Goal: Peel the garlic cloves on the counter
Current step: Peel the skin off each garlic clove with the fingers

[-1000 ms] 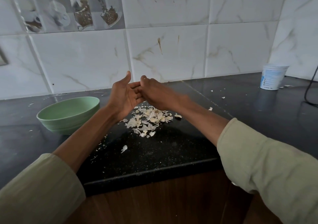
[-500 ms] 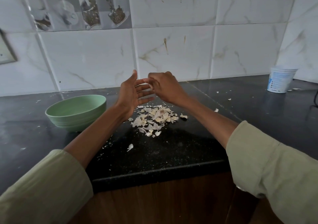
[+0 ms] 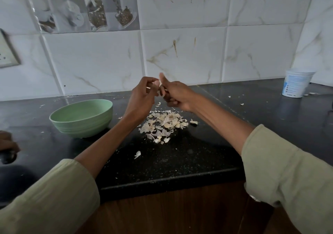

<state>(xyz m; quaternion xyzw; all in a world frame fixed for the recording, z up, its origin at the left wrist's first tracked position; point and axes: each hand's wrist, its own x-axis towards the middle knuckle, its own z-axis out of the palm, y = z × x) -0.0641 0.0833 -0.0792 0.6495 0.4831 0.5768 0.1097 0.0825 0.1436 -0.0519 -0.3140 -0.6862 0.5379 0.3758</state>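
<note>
- The left hand (image 3: 142,98) is raised above the tabletop (image 3: 180,158), fingers curled, with thumb and fingertips pinching a small pale clove (image 3: 156,83) at its top.
- The right hand (image 3: 177,94) sits just beside it, touching at the fingertips; its thumb points up and its other fingers curl in toward the clove. Whether it pinches skin or the clove itself is too small to tell.
- The clove lies between the two hands, at the left hand's fingertips, so the left hand holds it and the right hand works on it. Its long axis cannot be read; only a sliver shows.
- Directly below the hands, toward the middle of the tabletop, lies a pile of peels (image 3: 164,124); some plumper pieces in it may be unpeeled cloves, though I cannot be sure.
- A loose peel (image 3: 137,154) lies nearer the front edge, apart from the pile.
- A green bowl (image 3: 81,117) stands left of the pile, nearer the left hand; judged from this, it is probably where a peeled clove goes.
- A white tub (image 3: 295,83) stands at the far right, close to the wall, well apart from the hands.
- The next move likely turns on the right hand pulling skin away from the clove while the left hand grips it.
</note>
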